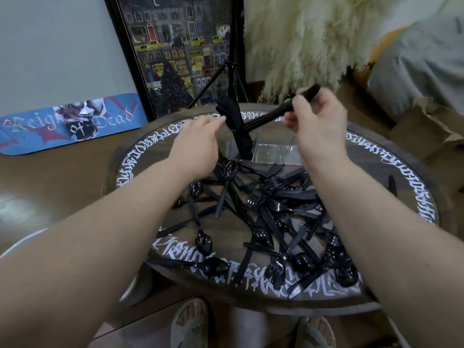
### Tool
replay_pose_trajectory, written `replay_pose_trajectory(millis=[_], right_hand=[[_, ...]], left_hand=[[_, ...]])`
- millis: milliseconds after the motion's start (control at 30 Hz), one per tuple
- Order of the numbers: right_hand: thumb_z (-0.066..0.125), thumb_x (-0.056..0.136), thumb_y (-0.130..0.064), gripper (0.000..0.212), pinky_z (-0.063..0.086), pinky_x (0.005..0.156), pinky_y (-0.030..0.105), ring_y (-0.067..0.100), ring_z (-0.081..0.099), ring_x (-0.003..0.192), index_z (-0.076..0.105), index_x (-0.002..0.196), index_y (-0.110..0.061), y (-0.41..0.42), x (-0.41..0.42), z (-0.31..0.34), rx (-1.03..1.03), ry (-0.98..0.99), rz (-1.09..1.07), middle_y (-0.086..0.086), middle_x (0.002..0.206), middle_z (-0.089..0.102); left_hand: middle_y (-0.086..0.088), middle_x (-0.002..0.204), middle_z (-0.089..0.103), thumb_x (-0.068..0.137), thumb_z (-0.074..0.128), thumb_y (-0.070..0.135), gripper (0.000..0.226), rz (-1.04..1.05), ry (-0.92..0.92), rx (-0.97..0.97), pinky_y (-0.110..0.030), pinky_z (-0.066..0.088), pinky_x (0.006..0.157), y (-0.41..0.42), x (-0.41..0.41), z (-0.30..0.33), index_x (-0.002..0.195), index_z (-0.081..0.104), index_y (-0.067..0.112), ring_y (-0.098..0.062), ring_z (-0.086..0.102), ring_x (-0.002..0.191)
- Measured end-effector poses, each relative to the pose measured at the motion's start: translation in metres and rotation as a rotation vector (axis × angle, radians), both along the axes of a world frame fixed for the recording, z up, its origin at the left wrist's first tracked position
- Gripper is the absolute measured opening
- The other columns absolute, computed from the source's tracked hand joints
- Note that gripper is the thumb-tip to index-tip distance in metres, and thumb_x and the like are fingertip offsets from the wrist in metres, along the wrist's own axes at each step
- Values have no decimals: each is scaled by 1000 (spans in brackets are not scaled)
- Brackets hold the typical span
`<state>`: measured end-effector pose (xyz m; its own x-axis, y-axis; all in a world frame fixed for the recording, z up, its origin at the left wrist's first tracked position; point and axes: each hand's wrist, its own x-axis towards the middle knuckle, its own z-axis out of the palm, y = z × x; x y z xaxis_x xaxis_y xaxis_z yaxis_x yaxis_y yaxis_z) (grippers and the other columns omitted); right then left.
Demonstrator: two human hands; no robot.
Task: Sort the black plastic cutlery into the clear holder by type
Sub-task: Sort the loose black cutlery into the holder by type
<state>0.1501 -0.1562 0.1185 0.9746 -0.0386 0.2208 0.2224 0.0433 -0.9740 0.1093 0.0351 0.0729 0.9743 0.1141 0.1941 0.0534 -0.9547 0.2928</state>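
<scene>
Right hand (316, 121) fingers pinch a black utensil (281, 113) (blurred) over the clear holder (266, 153); left hand (198, 144) fingers relaxed.

Home: framed picture (175, 54), pillow (414, 71)

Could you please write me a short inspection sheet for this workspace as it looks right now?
Surface: round wooden table with white lettering round its rim.
Job's things: clear holder, black cutlery standing in its left compartment; loose cutlery pile in front.
Clutter: cardboard box beside the table.
Grippers: left hand open near the holder; right hand holds a bundle of cutlery.
Cables: nothing seen.
Surroundings: skateboard deck, framed picture, tripod.
</scene>
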Motion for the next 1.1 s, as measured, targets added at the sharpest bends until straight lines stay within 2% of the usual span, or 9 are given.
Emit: replay_pose_trajectory(millis=[167, 233, 367, 533, 633, 733, 833, 1000, 1100], right_hand=[[54, 91, -16, 12, 55, 76, 47, 23, 65, 74, 55, 84, -26, 25, 40, 22, -434, -255, 40, -5, 75, 61], [54, 92, -18, 6, 53, 79, 46, 25, 64, 80, 59, 94, -19, 34, 52, 21, -603, -310, 98, -3, 80, 62], [53, 93, -18, 17, 51, 79, 39, 22, 60, 79, 61, 106, -10, 47, 67, 16, -820, -371, 224, -4, 79, 59], [54, 93, -15, 17, 34, 67, 21, 11, 47, 73, 64, 107, -12, 61, 76, 4, -910, -368, 327, -17, 68, 47], [56, 92, -17, 16, 31, 64, 20, 12, 48, 76, 65, 105, -14, 67, 78, -9, -968, -348, 349, -16, 70, 49], [62, 89, -22, 20, 40, 75, 23, 14, 55, 86, 67, 107, -17, 74, 78, -24, -996, -303, 345, -5, 87, 62], [65, 87, -25, 25, 40, 78, 20, 15, 61, 95, 68, 110, -17, 78, 76, -34, -964, -259, 285, -1, 102, 68], [52, 96, -22, 30, 43, 92, 33, 28, 55, 109, 65, 122, -14, 74, 68, -41, -1216, -388, 292, 11, 118, 59], [52, 96, -22, 37, 39, 99, 34, 27, 48, 118, 55, 133, -14, 65, 58, -42, -1175, -402, 255, 10, 126, 51]], left_hand=[[0, 148, 33, 91, 39, 5, 64, -64, 115, 116, -42, 30, 109, 11, 27, -12, 149, 27, 26, -30, 29, 130], [1, 148, 32, 90, 41, 6, 64, -80, 135, 117, -42, 31, 109, 16, 32, -17, 149, 28, 28, -29, 28, 131], [4, 147, 33, 90, 42, 7, 61, -115, 103, 107, -42, 32, 108, 20, 36, -21, 147, 33, 27, -26, 30, 129], [5, 146, 35, 89, 42, 7, 56, -146, 34, 108, -45, 33, 107, 18, 37, -23, 143, 41, 21, -26, 32, 129], [4, 147, 34, 89, 41, 6, 55, -149, 32, 83, -47, 35, 105, 15, 38, -23, 142, 42, 19, -27, 34, 128], [1, 147, 35, 88, 41, 3, 56, -160, 22, 18, -50, 37, 103, 14, 35, -27, 143, 41, 16, -30, 35, 127], [-2, 146, 35, 90, 42, 3, 56, -156, 15, -10, -47, 37, 103, 18, 31, -32, 145, 39, 16, -30, 34, 128], [-1, 148, 34, 92, 42, 5, 57, -134, 24, -43, -37, 33, 107, 25, 18, -38, 147, 35, 20, -27, 33, 130], [0, 151, 30, 92, 44, 6, 58, -95, 58, -60, -36, 28, 111, 32, 1, -42, 147, 35, 22, -26, 30, 134]])
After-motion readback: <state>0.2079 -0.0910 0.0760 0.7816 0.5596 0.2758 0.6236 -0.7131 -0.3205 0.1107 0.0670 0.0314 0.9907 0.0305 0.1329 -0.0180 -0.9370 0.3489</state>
